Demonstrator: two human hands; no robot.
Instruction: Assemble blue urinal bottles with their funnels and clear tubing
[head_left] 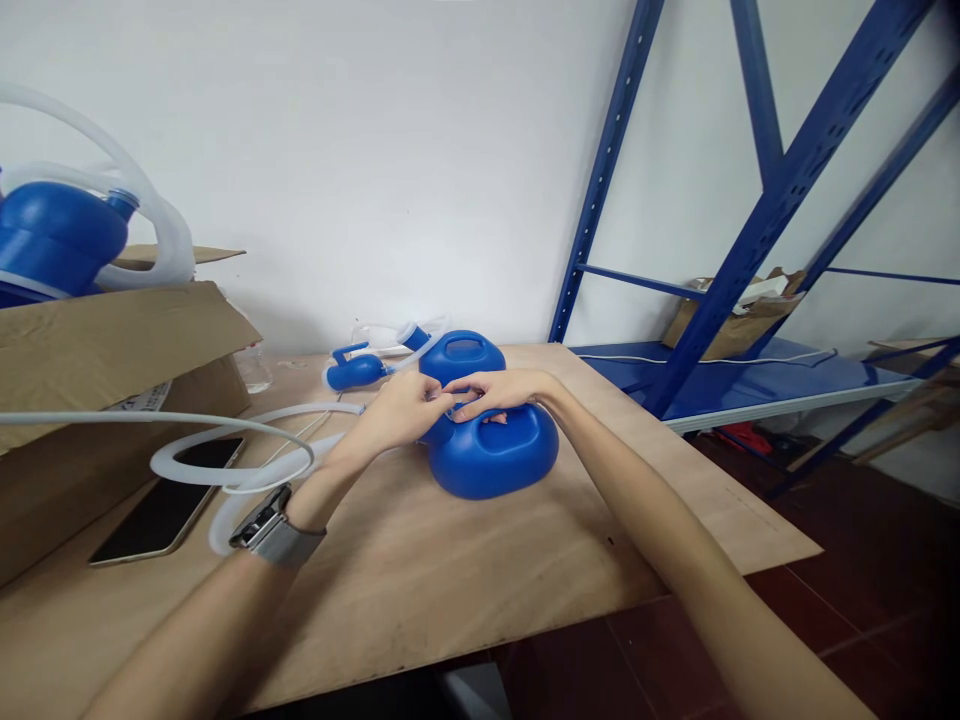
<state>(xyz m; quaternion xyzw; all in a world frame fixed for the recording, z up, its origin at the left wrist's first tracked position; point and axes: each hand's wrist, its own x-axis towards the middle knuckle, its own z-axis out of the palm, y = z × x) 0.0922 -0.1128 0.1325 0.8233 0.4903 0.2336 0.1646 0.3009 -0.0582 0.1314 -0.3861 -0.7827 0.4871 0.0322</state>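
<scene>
A blue plastic bottle point(491, 465) with a moulded handle lies on the wooden table in front of me. My right hand point(506, 392) is over its top, with fingertips showing through the handle opening and the index finger reaching toward the neck. Beside the neck, my left hand point(409, 408) has its fingers pinched together, close to the right fingertips. What the left fingers hold is hidden behind them. A clear plastic hose point(187, 468) lies in loops to the left of my left wrist. Just behind my hands stands another blue bottle point(469, 350) with a handle.
A smaller blue bottle point(356, 372) lies near the wall. At left, an open cardboard box point(112, 325) holds a large blue bottle point(64, 235) and coiled tubing. A phone point(161, 510) lies beside it. Blue metal shelving point(712, 250) stands right of the table point(420, 600).
</scene>
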